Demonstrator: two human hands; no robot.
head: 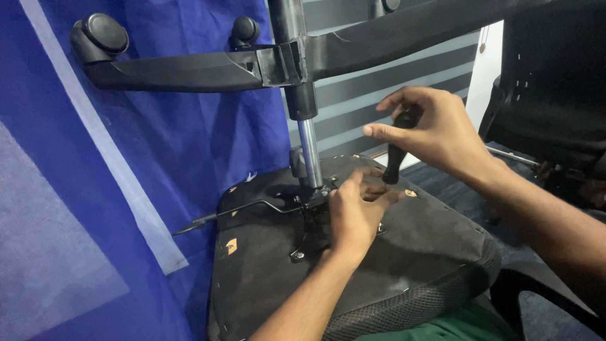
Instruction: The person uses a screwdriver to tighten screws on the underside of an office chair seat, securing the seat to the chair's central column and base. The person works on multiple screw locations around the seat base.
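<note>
My right hand (435, 129) wraps its grip around a black screwdriver (396, 151), upright over the upturned chair seat (404, 252) near its centre. My left hand (353, 211), fingers curled loosely, rests at the tip beside the metal post (309, 155), apparently steadying it.

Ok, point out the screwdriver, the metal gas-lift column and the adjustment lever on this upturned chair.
screwdriver (394, 161): head view, on its black handle below the right hand.
gas-lift column (309, 151): head view, on the shiny shaft.
adjustment lever (243, 208): head view, midway along the thin rod.
</note>
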